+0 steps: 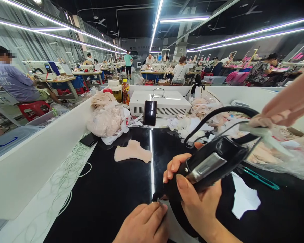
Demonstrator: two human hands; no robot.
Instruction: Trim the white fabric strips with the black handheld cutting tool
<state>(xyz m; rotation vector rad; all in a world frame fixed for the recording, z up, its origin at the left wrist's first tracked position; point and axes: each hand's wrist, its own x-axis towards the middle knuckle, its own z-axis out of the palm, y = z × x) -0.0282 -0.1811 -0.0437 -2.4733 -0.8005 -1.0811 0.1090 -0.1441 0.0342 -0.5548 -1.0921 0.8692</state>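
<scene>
My right hand (195, 202) is wrapped around a black hand-held tool (212, 162) with a silver panel and a black cable looping up behind it. The tool's tip points down and left to the black tabletop (111, 195). My left hand (144, 224) sits at the bottom edge right by that tip, fingers pinched on something small I cannot make out. A flat beige fabric piece (133, 152) lies on the table farther away.
Another person's hand (288, 104) reaches in from the right over a clear plastic bag (276, 152). A white metal box (164, 101) with a phone (150, 113) leaning on it stands behind. Bags of beige pieces (105, 119), white scraps (244, 197), a teal tool (260, 179) and thin white loops (73, 162) lie around.
</scene>
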